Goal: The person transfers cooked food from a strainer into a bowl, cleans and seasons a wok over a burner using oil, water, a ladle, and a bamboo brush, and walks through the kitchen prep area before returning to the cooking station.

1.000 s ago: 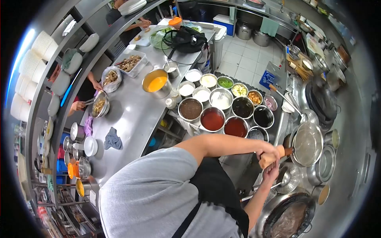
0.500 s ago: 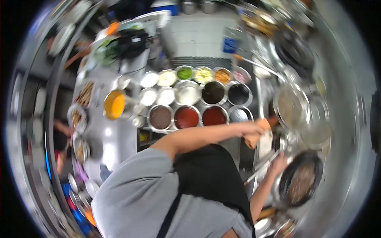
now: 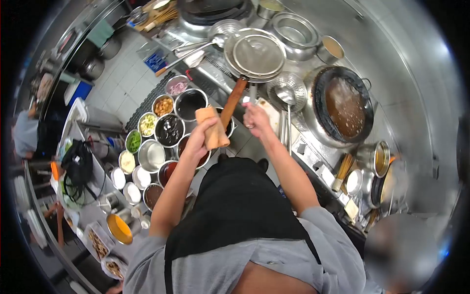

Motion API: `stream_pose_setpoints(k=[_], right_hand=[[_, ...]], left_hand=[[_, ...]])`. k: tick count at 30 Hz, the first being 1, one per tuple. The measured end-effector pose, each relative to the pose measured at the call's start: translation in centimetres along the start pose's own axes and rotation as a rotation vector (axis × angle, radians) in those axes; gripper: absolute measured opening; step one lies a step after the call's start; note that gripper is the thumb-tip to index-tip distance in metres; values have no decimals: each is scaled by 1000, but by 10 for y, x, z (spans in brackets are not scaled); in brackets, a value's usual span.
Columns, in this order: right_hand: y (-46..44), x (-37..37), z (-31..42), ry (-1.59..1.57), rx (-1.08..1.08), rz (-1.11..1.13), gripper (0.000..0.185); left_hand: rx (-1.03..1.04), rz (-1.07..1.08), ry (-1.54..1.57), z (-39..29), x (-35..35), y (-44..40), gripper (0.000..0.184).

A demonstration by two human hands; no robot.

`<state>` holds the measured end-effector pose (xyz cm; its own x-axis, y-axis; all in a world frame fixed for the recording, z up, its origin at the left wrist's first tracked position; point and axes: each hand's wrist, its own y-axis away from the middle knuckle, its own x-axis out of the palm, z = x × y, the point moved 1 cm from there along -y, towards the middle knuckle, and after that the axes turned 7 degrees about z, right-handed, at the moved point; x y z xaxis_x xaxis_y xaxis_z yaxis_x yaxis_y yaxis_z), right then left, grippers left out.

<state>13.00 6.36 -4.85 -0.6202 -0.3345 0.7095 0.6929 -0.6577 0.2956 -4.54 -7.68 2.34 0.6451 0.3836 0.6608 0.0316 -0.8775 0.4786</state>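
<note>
Left hand (image 3: pixel 197 141), grip closed around a folded orange cloth (image 3: pixel 213 133) at a wooden handle (image 3: pixel 235 102); right hand (image 3: pixel 257 120) curled nearby (its hold unclear). Mesh strainer (image 3: pixel 258 54) already set down beyond.

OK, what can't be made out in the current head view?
All in the head view:
- Lower end of the wooden handle: covered by the tan cloth in the left hand.
- Whether the right hand touches the metal handle: its curled fingers hide any contact.
- Part of the red sauce pot: behind the left hand.
- What the grey shape at lower right is: blurred.
</note>
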Motion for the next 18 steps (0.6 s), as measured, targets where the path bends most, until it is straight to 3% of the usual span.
stream_pose_setpoints(k=[2, 4, 6, 8, 10, 11, 12, 14, 16, 18], right_hand=[[16, 19, 7, 352, 43, -105, 36], [46, 1, 10, 407, 52, -203, 45], [91, -45, 8, 728, -163, -522, 39], [151, -115, -8, 1554, -384, -936, 37], [196, -130, -23, 1609, 71, -1200, 48], [205, -135, -25, 1449, 379, -1108, 56], [211, -155, -45, 1338, 310, -1049, 54], [213, -154, -51, 1191, 233, -864, 48], [209, -141, -38, 1215, 116, -792, 40], [214, -114, -13, 1241, -11, -715, 31]], left_hand=[[-9, -17, -9, -4, 6, 10, 44], [-29, 19, 5, -5, -3, 14, 44], [243, -127, -178, -11, 5, 31, 43], [564, -202, -200, -25, 48, 55, 45], [502, -17, -123, -38, 88, 77, 53], [343, 125, -133, -43, 85, 84, 57], [187, 257, -144, -47, 82, 87, 61], [176, 269, -153, -37, 106, 82, 61], [-12, 247, -221, -27, 121, 76, 56], [-149, 380, -226, -15, 136, 61, 50]])
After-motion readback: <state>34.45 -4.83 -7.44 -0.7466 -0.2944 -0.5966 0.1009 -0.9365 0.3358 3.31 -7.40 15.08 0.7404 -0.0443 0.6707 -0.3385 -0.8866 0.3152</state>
